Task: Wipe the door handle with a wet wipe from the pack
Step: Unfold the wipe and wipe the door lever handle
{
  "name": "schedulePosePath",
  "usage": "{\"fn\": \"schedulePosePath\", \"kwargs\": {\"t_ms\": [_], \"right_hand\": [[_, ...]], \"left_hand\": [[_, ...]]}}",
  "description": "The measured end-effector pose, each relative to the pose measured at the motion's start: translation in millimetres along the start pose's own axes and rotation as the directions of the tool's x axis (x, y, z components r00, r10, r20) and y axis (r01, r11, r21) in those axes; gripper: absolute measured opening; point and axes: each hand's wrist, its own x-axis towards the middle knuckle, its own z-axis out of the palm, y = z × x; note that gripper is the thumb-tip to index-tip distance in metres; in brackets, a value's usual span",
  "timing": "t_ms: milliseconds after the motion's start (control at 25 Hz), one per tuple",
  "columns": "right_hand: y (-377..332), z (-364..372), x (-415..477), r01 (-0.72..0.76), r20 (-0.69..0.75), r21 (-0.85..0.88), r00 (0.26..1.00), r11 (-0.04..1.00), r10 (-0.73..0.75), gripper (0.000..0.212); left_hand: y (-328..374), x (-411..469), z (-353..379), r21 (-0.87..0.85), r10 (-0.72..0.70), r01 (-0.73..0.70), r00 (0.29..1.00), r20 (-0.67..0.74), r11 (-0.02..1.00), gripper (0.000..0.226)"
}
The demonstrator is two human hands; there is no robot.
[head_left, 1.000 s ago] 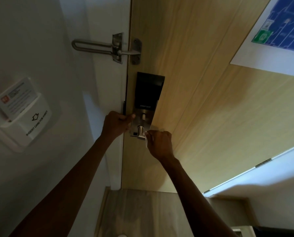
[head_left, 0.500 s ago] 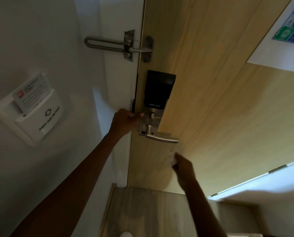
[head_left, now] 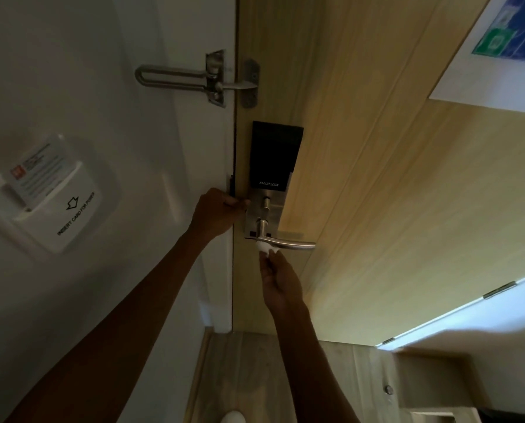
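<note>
A silver lever door handle [head_left: 291,245] juts right from a steel plate under a black smart lock [head_left: 275,155] on the wooden door [head_left: 377,178]. My right hand [head_left: 281,283] is just below the handle's left end and pinches a bunched white wet wipe [head_left: 263,247] against its underside near the pivot. My left hand [head_left: 217,213] is curled at the door's edge beside the lock plate, fingers pressed against the plate's left side. The wipe pack is not in view.
A metal swing-bar door guard [head_left: 194,78] spans frame and door above the lock. A white key-card power holder [head_left: 46,198] with a card sits on the left wall. A floor-plan notice [head_left: 505,41] hangs top right. Wooden floor [head_left: 255,377] lies below.
My right hand dropped away below the handle, then rose back and now presses the wipe under the handle's left end. My left hand stayed at the door edge.
</note>
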Motion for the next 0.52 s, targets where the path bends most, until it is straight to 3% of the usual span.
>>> {"fn": "schedulePosePath", "kwargs": {"t_ms": [160, 280, 440, 520], "right_hand": [[-27, -11, -3, 0.070, -0.061, -0.044, 0.996, 0.997, -0.072, 0.011], [-49, -21, -2, 0.234, -0.120, -0.258, 0.955, 0.937, -0.271, 0.017], [-51, -31, 5, 0.445, -0.098, -0.493, 0.825, 0.748, -0.556, 0.028], [-49, -32, 7, 0.499, -0.025, -0.707, 0.691, 0.501, -0.723, 0.027]], "left_hand": [[2, -1, 3, 0.021, -0.001, 0.001, 1.000, -0.019, 1.000, 0.032], [3, -2, 4, 0.029, 0.005, -0.004, 0.999, -0.032, 1.000, 0.034], [2, -3, 5, 0.021, 0.022, -0.021, 0.999, -0.042, 1.000, 0.042], [2, -4, 5, 0.011, 0.021, -0.020, 0.999, -0.029, 1.000, 0.040]]}}
